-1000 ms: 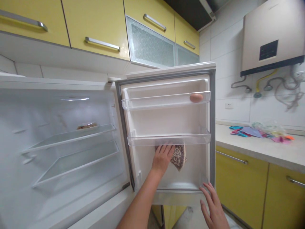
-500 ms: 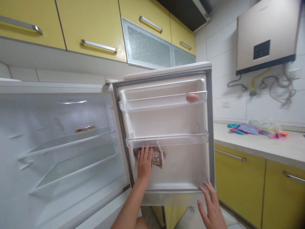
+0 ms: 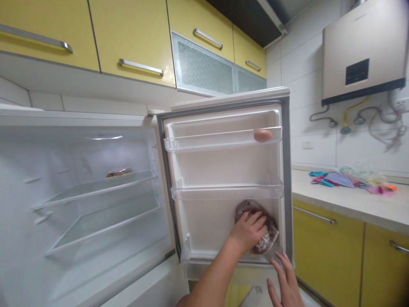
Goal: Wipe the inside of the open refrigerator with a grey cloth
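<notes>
My left hand [image 3: 248,230] has its fingers closed over a dark brown patterned bag [image 3: 266,242] with a pale edge. The bag is in front of the open fridge door [image 3: 211,228], below its middle shelf and toward the lower right corner. Fingers cover part of the bag, so its contents cannot be made out. At the door's lower right, just below the bag, my right hand [image 3: 284,279] is open with its fingers spread. A clear bottom door shelf [image 3: 204,270] lies beneath, partly hidden by my left forearm.
An egg [image 3: 262,135] sits in the top door shelf [image 3: 204,143]. Inside the fridge, a brown package [image 3: 119,172] rests on the upper glass shelf [image 3: 96,186]. Colourful cloths or bags [image 3: 341,180] lie on the counter [image 3: 319,194] at right. A water heater [image 3: 364,51] hangs above.
My left hand has carried the bag from behind the left part of the middle door shelf to the door's lower right. My right hand stays near the lower right corner, open.
</notes>
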